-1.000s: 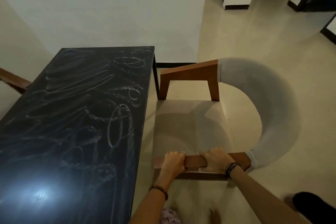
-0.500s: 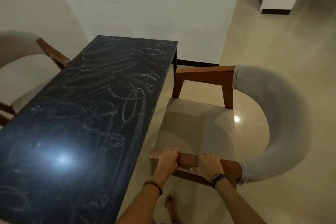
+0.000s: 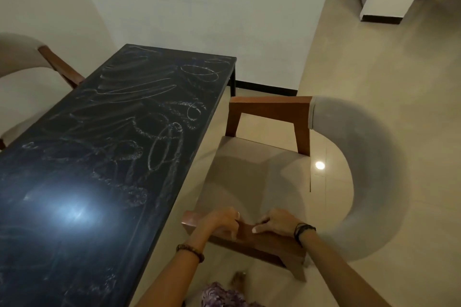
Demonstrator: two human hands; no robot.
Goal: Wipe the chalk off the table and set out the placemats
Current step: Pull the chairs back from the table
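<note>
Since a second ago the chair (image 3: 252, 182) has slid a bit farther out from the table (image 3: 104, 157). Left hand (image 3: 219, 223) and right hand (image 3: 277, 223) both curl over its near wooden armrest, close together. Chalk scribbles (image 3: 162, 137) cover the black tabletop, another chair (image 3: 22, 57) beyond.

Wooden chair (image 3: 262, 182) on tiled floor (image 3: 399, 82).

The table (image 3: 104, 157) bears only chalk scribbles; no readable text.
</note>
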